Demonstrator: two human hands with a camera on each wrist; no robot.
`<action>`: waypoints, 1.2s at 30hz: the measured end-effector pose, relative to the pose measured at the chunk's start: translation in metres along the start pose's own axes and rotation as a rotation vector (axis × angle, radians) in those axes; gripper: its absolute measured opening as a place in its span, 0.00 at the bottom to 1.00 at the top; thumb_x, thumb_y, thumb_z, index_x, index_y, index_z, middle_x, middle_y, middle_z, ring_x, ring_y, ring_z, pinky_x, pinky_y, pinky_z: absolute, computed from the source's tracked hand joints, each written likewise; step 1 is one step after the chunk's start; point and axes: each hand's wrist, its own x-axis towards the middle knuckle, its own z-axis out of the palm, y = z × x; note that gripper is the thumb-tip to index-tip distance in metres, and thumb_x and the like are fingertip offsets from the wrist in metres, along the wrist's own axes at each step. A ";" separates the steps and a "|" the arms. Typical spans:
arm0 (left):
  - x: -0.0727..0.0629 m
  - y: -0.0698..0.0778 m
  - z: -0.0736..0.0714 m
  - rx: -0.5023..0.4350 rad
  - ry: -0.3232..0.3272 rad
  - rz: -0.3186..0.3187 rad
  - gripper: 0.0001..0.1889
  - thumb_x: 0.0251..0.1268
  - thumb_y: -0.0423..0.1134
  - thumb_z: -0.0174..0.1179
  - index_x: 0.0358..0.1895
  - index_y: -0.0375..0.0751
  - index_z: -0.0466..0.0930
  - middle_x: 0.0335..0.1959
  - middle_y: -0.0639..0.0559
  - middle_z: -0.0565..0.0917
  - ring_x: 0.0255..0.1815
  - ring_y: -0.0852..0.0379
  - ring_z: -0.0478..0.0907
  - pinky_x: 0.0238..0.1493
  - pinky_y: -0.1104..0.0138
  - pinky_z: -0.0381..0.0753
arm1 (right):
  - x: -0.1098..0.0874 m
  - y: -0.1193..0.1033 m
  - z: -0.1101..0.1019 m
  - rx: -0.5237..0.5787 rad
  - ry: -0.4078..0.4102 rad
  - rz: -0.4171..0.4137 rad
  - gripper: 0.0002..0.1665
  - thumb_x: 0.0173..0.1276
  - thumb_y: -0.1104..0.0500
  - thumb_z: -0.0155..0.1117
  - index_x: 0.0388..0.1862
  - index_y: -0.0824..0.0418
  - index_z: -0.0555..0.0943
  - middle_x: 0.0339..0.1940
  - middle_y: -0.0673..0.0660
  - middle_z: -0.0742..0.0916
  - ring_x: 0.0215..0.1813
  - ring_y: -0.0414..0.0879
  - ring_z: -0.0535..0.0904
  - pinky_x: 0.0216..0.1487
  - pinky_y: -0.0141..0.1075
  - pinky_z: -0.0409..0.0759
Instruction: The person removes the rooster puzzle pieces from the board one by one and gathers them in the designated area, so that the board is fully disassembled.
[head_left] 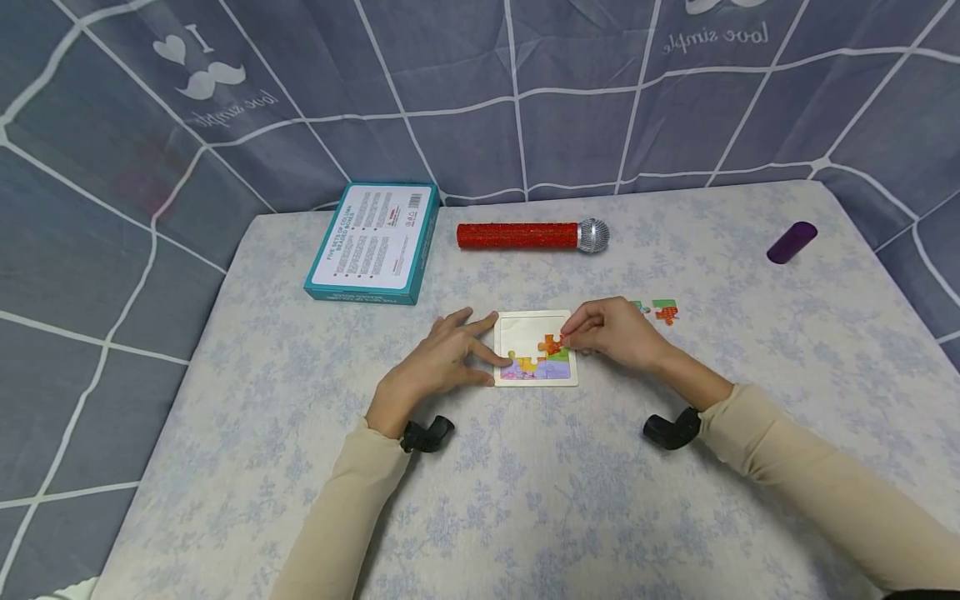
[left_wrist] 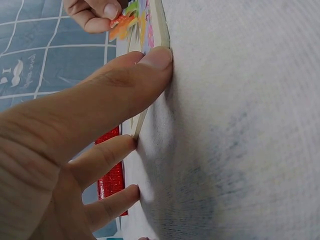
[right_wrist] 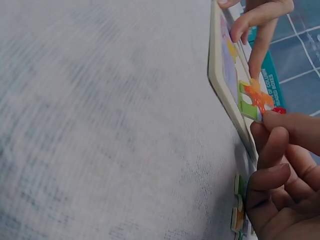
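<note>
A grey-blue curtain (head_left: pixel 450 67) with white grid lines is hanging behind the tabletop (head_left: pixel 525 508), which is wearing a pale cloth with a blue floral print. A teal-edged box (head_left: pixel 371 237) is lying toward the back left, and beside it a glittery red microphone (head_left: pixel 521 236) is lying with its silver head pointing right. Nearer me, I am resting the left hand (head_left: pixel 446 354) against the left side of the puzzle tray (head_left: pixel 522 330), its fingers spreading apart and touching the frame. With the right hand (head_left: pixel 618 333) I am pinching an orange puzzle piece (head_left: pixel 551 345) between thumb and fingers. The tray is sitting near the middle of the tabletop, colourful pieces filling its near row, its far part showing bare. A purple cylinder (head_left: pixel 792 242) is lying well apart at the right. Loose pieces (head_left: pixel 665 312) are lying just beside the right hand, which is partly hiding them. The orange piece is tilting over the tray's right half; I cannot tell whether it is touching the pieces below.
</note>
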 end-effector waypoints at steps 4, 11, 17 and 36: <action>0.000 0.000 0.000 0.002 -0.003 -0.003 0.18 0.51 0.41 0.76 0.49 0.55 0.89 0.76 0.48 0.61 0.78 0.36 0.45 0.72 0.36 0.37 | 0.000 -0.001 0.000 0.020 0.002 0.024 0.08 0.62 0.61 0.71 0.38 0.63 0.86 0.31 0.55 0.89 0.31 0.45 0.80 0.31 0.31 0.76; 0.000 0.001 0.000 0.001 -0.002 -0.005 0.18 0.51 0.41 0.76 0.48 0.55 0.89 0.76 0.48 0.61 0.78 0.36 0.45 0.72 0.36 0.38 | -0.001 -0.001 -0.002 0.037 0.016 0.053 0.09 0.62 0.61 0.71 0.40 0.63 0.85 0.32 0.56 0.89 0.32 0.47 0.80 0.32 0.32 0.76; 0.000 0.000 0.000 -0.002 -0.009 -0.005 0.18 0.52 0.40 0.75 0.49 0.54 0.89 0.76 0.48 0.61 0.78 0.36 0.44 0.72 0.37 0.36 | -0.007 -0.001 -0.018 0.009 0.024 0.091 0.11 0.63 0.57 0.71 0.42 0.60 0.86 0.34 0.55 0.89 0.27 0.43 0.76 0.27 0.32 0.71; 0.000 0.000 0.000 0.004 -0.002 -0.010 0.18 0.51 0.41 0.76 0.49 0.54 0.88 0.76 0.48 0.61 0.78 0.37 0.45 0.72 0.37 0.36 | -0.059 0.055 -0.093 0.091 0.103 0.290 0.26 0.65 0.52 0.70 0.55 0.69 0.82 0.35 0.39 0.86 0.30 0.36 0.73 0.33 0.31 0.75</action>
